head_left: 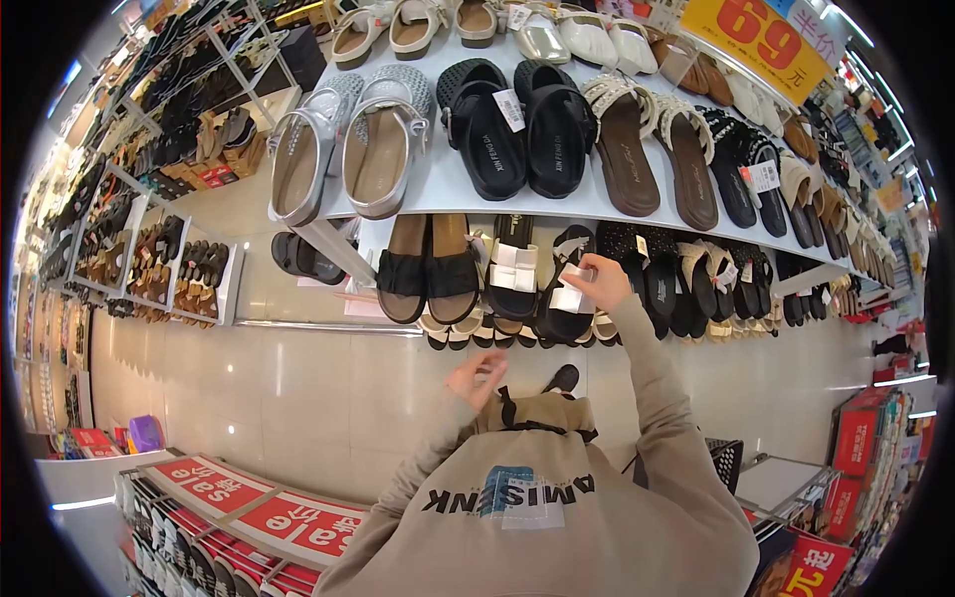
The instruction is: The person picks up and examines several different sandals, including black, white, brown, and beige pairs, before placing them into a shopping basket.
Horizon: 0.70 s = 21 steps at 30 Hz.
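My right hand (604, 284) is at the lower shelf, its fingers closed at the white band of a black sandal (569, 320). Just left of that sandal stands a black pair with white bows (514, 267). My left hand (477, 376) hangs lower, in front of my body, near no shoe, with its fingers curled and parted. Above, on the white upper shelf (438, 189), are black clog sandals (489, 149) with a price tag, silver shoes (383, 149) and brown-soled sandals (627, 159).
A yellow price sign (761, 45) stands at the upper right. Racks of shoes (179, 264) line the left. Red sale signs (214, 483) top a rack at the lower left. A black basket (724, 460) is beside my right side, above the tiled floor (298, 388).
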Tool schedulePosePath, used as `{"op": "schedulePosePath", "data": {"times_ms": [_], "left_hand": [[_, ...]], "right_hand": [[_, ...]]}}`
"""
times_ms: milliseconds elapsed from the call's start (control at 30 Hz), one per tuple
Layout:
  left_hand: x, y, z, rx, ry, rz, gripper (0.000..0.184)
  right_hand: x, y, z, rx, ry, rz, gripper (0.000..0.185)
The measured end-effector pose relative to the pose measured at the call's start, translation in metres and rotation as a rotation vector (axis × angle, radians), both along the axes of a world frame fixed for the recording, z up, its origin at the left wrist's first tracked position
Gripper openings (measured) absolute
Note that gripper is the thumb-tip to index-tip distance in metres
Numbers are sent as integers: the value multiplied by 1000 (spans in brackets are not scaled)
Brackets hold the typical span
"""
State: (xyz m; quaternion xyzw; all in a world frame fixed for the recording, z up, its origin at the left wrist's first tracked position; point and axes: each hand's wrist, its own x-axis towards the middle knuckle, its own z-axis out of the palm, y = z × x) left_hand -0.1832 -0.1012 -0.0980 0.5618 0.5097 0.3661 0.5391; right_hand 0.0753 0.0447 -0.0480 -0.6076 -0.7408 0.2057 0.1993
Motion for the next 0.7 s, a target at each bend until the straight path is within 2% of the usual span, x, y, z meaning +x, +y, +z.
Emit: {"op": "schedulePosePath", "data": {"times_ms": [33,67,100,133,233,267,333,367,400,467,500,533,567,600,633,667,700], "left_hand": [[5,3,4,-2,-1,-11,43],[11,6,9,127,-29,-15,62],[16,10,19,255,-58,-22,83],[20,14,28,252,-55,-38,83],[33,26,40,322,-387,-119,117],[32,30,30,316,-378,-134,117],[26,41,21,380,-72,-393,122],[32,39,16,332,-331,-289,120],[49,46,53,429,-756,-126,112],[21,49,35,253,-663,-279,110],[11,47,26,131,-750,-314,109],[4,47,21,15,-838,-344,107],[2,45,13,7,-971,-341,101],[3,45,10,-47,-1056,-305,96],[8,43,18,-39,-1089,-124,96],[14,39,26,-31,-1117,58,99],[19,41,48,-101,-1192,177,101]], "right_hand": [[2,-6,5,-74,146,-55,35],[5,-14,11,-147,294,-111,33],[-1,-27,24,-191,562,-149,27],[-3,-37,32,-189,568,-165,27],[-18,-69,62,-456,1149,-336,16],[-26,-77,69,-453,1164,-348,16],[-38,-92,76,-480,1411,-330,15],[-41,-99,77,-526,1426,-277,13],[-49,-104,90,-524,1443,-284,13],[-64,-113,112,-609,1614,-382,17],[-59,-116,96,-599,1641,-246,29],[-63,-122,102,-601,1646,-245,29],[-72,-132,117,-571,1655,-134,38],[-80,-140,129,-542,1660,-21,47],[-85,-144,136,-526,1686,150,58],[-88,-152,141,-420,1573,277,46],[-86,-161,153,-398,1435,321,43]]}}
